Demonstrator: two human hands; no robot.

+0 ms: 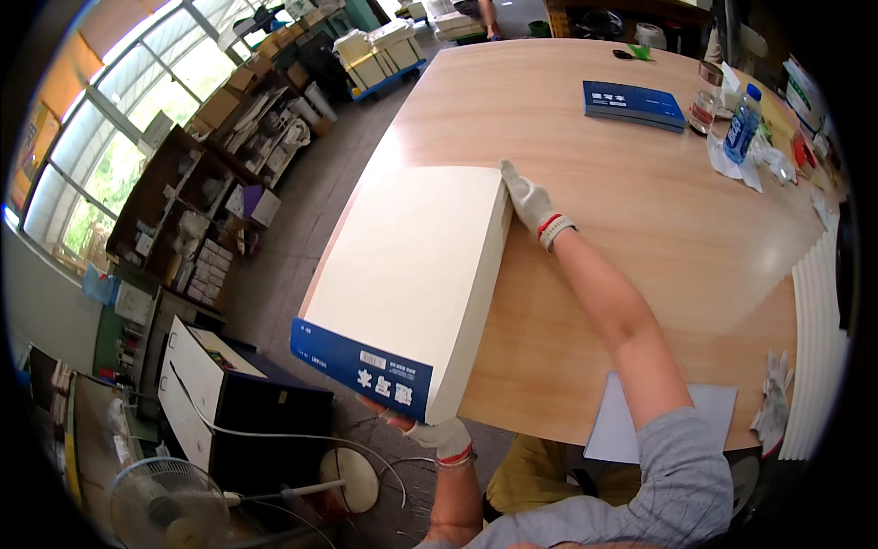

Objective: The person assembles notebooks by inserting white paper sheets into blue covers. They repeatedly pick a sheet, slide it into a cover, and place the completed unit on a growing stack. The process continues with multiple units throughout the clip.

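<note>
A thick stack of cream paper (412,247) lies at the table's left edge, with a blue printed band (361,368) across its near end. That near end juts past the table edge. My left hand (444,437), in a white glove with a red cuff, grips the near end from below; some of its fingers are hidden under the stack. At the far right corner, my gloved right hand (530,201) lies with outstretched fingers against the side of the stack. What the paper's underside rests on cannot be fully seen.
Blue-covered pads (633,105) lie at the back of the wooden table (658,238). Right of them stand a glass bottle (705,101) and a blue-capped bottle (743,126). Light sheets (704,412) and a spare glove (774,403) sit near right. A fan (169,508) stands at lower left.
</note>
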